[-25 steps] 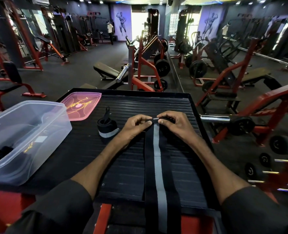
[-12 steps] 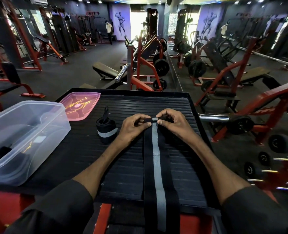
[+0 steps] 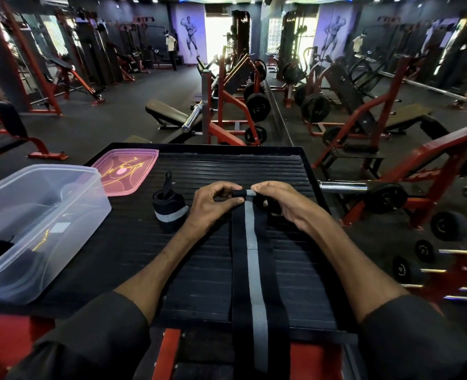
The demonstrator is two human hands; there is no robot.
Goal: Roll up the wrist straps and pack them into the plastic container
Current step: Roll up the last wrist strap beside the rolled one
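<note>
Head view: rolled strap (image 3: 169, 208) beside left hand (image 3: 213, 204), container (image 3: 39, 229) left.

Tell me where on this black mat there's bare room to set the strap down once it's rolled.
Free: the mat beyond both hands, up to its far edge, and the near-left patch between the clear container and the left forearm. Crowded: the middle, where the flat strap runs, and the gap between the rolled strap and the left hand.

Black grey-striped wrist strap (image 3: 254, 270) flat, far end curled; rolled strap (image 3: 169, 209) upright; clear container (image 3: 35, 223) open.
</note>
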